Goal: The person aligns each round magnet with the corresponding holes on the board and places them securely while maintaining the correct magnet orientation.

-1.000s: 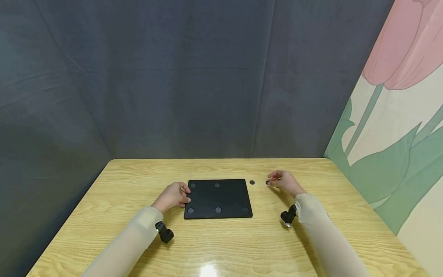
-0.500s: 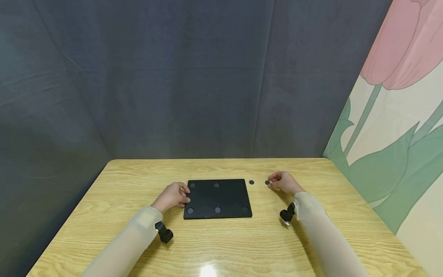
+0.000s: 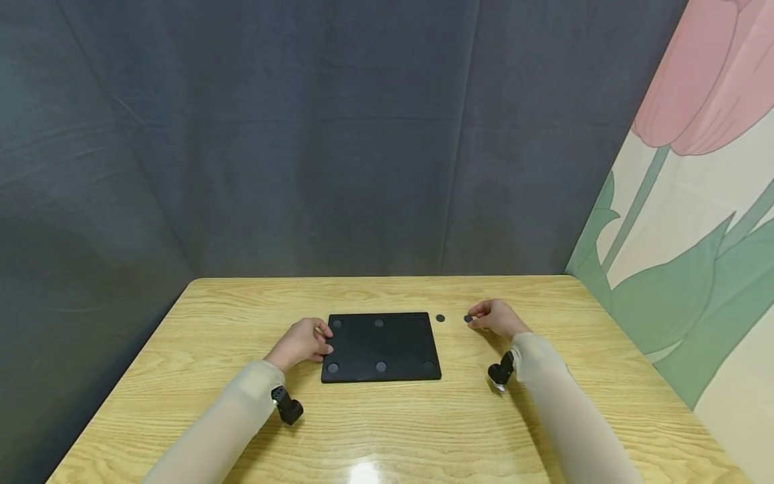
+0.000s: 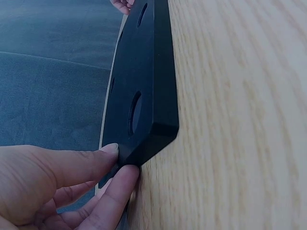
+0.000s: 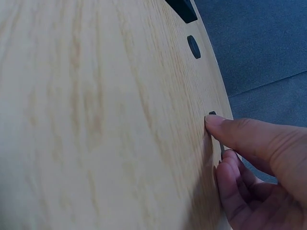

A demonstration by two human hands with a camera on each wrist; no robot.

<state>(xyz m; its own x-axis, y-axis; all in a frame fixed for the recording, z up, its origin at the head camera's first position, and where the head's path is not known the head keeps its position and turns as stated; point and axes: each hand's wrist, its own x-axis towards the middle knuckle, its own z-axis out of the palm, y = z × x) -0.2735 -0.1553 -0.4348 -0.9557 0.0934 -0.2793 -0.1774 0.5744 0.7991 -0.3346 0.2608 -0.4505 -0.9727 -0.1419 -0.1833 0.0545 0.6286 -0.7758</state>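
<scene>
A flat black rectangular board (image 3: 387, 346) lies on the table, with round recesses near its edges. At its left edge my left hand (image 3: 302, 341) pinches it; in the left wrist view the thumb (image 4: 108, 153) sits on the face and a finger (image 4: 122, 184) against the side. To the right of the board, my right hand (image 3: 498, 317) pinches a small dark disc (image 3: 468, 318) between thumb and fingers. The right wrist view shows only a sliver of that disc, the thumb (image 5: 240, 132) covering most of it. Between board and right hand lies a second dark disc (image 3: 440, 318).
The wooden table (image 3: 399, 430) reaches back to a dark grey curtain (image 3: 387, 148). At the right rises a panel with a tulip print (image 3: 695, 269). A small black camera is strapped on each sleeved wrist.
My right fingers have come down slightly and closed in on the small disc. The left hand, the board and the second disc stay in place.
</scene>
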